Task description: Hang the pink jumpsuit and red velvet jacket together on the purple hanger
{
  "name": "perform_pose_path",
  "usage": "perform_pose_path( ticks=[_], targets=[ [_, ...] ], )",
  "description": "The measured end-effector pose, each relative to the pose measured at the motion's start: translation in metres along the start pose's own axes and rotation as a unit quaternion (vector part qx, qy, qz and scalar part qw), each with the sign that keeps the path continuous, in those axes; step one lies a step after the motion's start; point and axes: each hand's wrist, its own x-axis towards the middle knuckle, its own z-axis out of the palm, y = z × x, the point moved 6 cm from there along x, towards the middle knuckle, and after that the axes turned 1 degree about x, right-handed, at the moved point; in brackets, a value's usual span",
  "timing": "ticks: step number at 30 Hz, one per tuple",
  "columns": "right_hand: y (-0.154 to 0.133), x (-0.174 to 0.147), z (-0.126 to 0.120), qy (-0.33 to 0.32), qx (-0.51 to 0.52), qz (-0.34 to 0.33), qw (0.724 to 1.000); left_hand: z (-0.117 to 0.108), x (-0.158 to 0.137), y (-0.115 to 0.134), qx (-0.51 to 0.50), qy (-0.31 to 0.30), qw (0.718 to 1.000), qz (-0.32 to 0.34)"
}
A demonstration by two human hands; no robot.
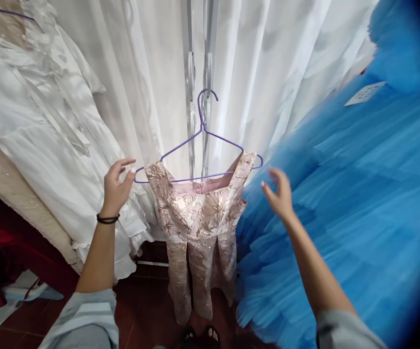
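A pink brocade dress [210, 213] with gold floral texture hangs by its wide straps on a purple hanger [184, 143]. The hanger's hook is up by a metal rail at the white curtain. My left hand [118, 183] is beside the hanger's left end, thumb and fingers apart; whether the thumb touches the hanger tip I cannot tell. Off the hanger's right end, my right hand [278, 193] is apart from it, its fingers spread and slightly curled with nothing between them.
White dresses [57, 145] hang at the left, with a purple hanger at the top corner. A large blue tulle gown [341, 203] bearing a white tag [364, 93] fills the right. White curtains [246, 63] cover the back. Below is a dark red tiled floor [133, 310].
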Motion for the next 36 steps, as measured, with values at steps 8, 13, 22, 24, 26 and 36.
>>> perform_pose_path(
  ticks=[8, 13, 22, 24, 26, 36],
  targets=[
    [-0.020, 0.115, 0.021, -0.243, 0.084, 0.020, 0.966, 0.050, 0.025, 0.006, 0.026, -0.143, 0.989, -0.036],
    [-0.013, 0.103, 0.003, -0.175, 0.083, 0.030, 0.981, 0.030, 0.020, -0.017, -0.064, -0.102, 0.986, -0.117],
    [0.002, 0.082, 0.002, -0.169, 0.112, 0.069, 0.977, 0.005, -0.043, -0.073, -0.115, -0.022, 0.958, -0.261],
    [0.011, 0.070, 0.011, -0.217, 0.099, 0.090, 0.967, 0.009, -0.065, -0.086, -0.116, -0.035, 0.948, -0.294],
    [0.026, 0.050, 0.018, -0.228, 0.092, 0.110, 0.963, 0.015, -0.090, -0.096, -0.114, -0.035, 0.943, -0.312],
    [0.110, -0.270, 0.119, -0.234, 0.255, 0.402, 0.847, 0.118, -0.345, -0.123, -0.117, -0.181, 0.890, -0.402]
  ],
)
